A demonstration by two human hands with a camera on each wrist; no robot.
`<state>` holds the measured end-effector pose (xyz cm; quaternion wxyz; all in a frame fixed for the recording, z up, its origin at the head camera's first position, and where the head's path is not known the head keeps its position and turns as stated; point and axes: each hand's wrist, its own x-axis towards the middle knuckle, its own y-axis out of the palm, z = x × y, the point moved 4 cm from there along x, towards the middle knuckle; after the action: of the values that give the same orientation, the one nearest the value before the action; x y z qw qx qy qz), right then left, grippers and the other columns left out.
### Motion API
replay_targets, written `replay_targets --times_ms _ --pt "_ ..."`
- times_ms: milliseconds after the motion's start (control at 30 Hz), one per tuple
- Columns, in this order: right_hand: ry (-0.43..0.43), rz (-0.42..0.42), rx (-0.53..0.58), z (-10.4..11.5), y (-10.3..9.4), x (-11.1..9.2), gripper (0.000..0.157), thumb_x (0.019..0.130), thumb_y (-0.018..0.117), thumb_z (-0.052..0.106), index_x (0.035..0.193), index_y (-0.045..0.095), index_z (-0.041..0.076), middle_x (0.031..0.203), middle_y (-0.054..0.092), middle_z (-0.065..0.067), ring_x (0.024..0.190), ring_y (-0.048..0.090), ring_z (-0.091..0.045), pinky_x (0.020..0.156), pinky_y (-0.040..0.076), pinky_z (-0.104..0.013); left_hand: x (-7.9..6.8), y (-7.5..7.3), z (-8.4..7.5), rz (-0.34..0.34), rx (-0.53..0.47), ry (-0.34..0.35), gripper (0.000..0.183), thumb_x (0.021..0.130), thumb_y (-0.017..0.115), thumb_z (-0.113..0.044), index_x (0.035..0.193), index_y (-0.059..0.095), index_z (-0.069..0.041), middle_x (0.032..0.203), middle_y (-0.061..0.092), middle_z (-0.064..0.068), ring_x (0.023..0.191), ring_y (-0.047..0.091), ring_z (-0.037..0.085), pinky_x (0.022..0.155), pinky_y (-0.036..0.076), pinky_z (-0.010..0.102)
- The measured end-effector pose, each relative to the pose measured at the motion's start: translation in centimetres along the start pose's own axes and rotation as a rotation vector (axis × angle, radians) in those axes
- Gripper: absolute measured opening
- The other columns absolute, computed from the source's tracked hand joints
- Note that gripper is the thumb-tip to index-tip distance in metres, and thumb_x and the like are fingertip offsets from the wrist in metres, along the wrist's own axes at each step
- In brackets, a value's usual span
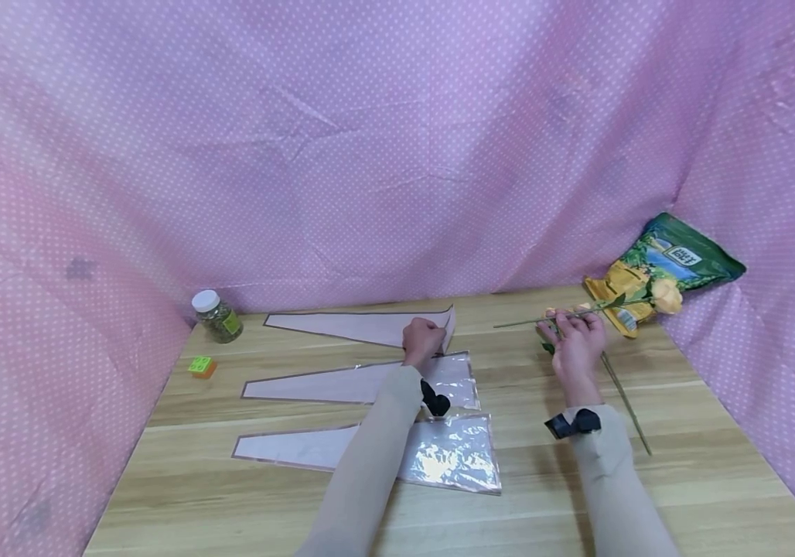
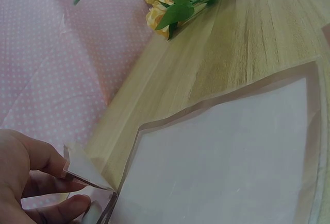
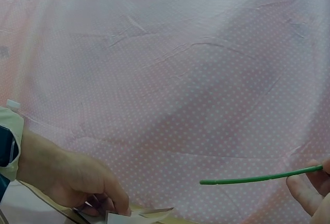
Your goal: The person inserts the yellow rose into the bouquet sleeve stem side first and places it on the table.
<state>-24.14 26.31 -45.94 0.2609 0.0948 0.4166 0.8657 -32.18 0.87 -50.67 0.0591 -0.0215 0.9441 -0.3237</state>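
Observation:
My left hand (image 1: 424,338) pinches the wide end of the farthest flower sleeve (image 1: 349,323), a tapered pale wrap with a brown border. In the left wrist view, the corner of that sleeve (image 2: 85,167) is lifted and folded at my fingertips. My right hand (image 1: 578,352) holds a peach artificial rose (image 1: 667,296) by its stem, the bloom to the right. The bare end of its green stem (image 3: 247,179) points left towards the sleeve. Under the right hand a second rose (image 2: 157,19) lies on the table, its stem (image 1: 626,402) running towards the front right.
Two more tapered sleeves, a middle one (image 1: 314,384) and a near one (image 1: 449,456), lie on the wooden table (image 1: 175,480). A green and yellow bag (image 1: 683,247) leans at the back right. A white-lidded jar (image 1: 220,321) and a toy block (image 1: 203,367) stand at left.

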Motion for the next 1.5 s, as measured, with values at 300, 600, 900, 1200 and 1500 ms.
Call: replay_targets --times_ms 300,600,900,1200,1500 --pt "-0.010 -0.021 -0.086 -1.7 1.0 0.5 0.024 0.093 0.053 -0.015 0.104 0.042 0.004 0.082 0.061 -0.009 0.077 0.068 -0.021 0.068 0.062 -0.037 0.1 0.0 0.2 -0.006 -0.031 0.013 0.021 0.083 0.063 -0.014 0.066 0.072 -0.007 0.057 0.059 -0.003 0.059 0.054 0.014 0.058 0.036 0.025" --pt "-0.030 -0.065 -0.182 -3.5 1.8 0.9 0.025 0.092 0.053 -0.014 0.101 0.044 0.007 0.082 0.060 -0.006 0.077 0.068 -0.020 0.069 0.062 -0.035 -0.1 -0.1 0.2 -0.006 -0.008 0.003 0.018 0.083 0.064 -0.015 0.075 0.077 -0.007 0.069 0.070 0.003 0.068 0.058 0.015 0.061 0.038 0.024" --pt "-0.032 -0.078 -0.272 -5.5 2.5 0.9 0.024 0.093 0.056 -0.011 0.105 0.043 0.005 0.086 0.059 -0.006 0.082 0.069 -0.020 0.074 0.062 -0.035 0.0 -0.1 0.1 -0.002 -0.013 0.002 0.018 0.084 0.064 -0.016 0.078 0.078 -0.007 0.074 0.073 0.005 0.071 0.060 0.016 0.063 0.038 0.025" --pt "-0.032 -0.079 -0.312 -7.3 3.0 0.8 0.025 0.093 0.054 -0.012 0.107 0.042 0.004 0.089 0.056 -0.006 0.081 0.067 -0.018 0.074 0.062 -0.035 -0.2 -0.1 0.1 0.015 -0.037 0.011 0.019 0.085 0.063 -0.016 0.075 0.076 -0.006 0.069 0.070 0.003 0.065 0.057 0.013 0.055 0.040 0.022" --pt "-0.036 -0.078 -0.330 -8.8 3.2 1.0 0.029 0.092 0.052 -0.016 0.108 0.043 0.006 0.094 0.055 -0.010 0.080 0.067 -0.016 0.073 0.062 -0.033 0.1 0.1 0.2 0.024 -0.044 -0.002 0.019 0.086 0.063 -0.015 0.077 0.076 -0.006 0.067 0.066 0.002 0.062 0.054 0.013 0.054 0.039 0.023"
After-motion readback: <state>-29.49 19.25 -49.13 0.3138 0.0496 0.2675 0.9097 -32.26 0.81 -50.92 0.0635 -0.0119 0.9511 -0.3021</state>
